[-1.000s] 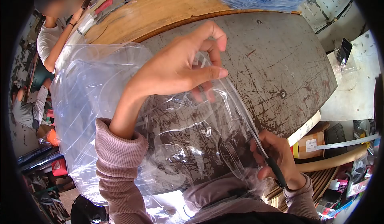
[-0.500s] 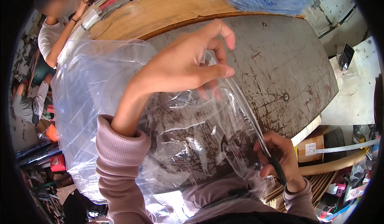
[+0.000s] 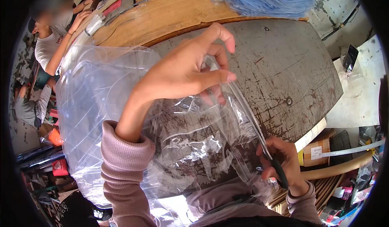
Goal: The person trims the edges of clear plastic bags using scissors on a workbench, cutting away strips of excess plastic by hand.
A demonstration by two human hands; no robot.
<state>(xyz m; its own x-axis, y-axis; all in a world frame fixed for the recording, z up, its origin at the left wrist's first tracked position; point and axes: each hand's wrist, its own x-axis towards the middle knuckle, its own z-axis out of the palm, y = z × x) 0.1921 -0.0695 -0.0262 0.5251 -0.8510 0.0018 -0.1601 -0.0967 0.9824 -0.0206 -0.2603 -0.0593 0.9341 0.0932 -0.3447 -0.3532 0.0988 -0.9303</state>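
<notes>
My left hand (image 3: 182,71) is above the worktable, thumb and lower fingers pinching a clear plastic sheet (image 3: 91,93), with the index finger curled free. The sheet spreads left beneath my forearm and hangs over the table's front edge. Its folded edge runs from my left hand down toward my right. Scissors (image 3: 279,173) with black handles are in my right hand (image 3: 288,158), their blades pointing up and left along that edge. Whether the blades are parted I cannot make out.
The scratched grey worktable (image 3: 300,77) has a wooden board (image 3: 170,8) behind it. A stack of bluish plastic pieces (image 3: 267,0) lies at the back. Another person (image 3: 50,44) works at far left. A cardboard box (image 3: 318,148) and a tan hose (image 3: 340,168) are at right.
Both hands keep their grips, with the scissors at nearly the same spot on the sheet's edge. The view has shifted slightly. The person at far left has changed posture a little.
</notes>
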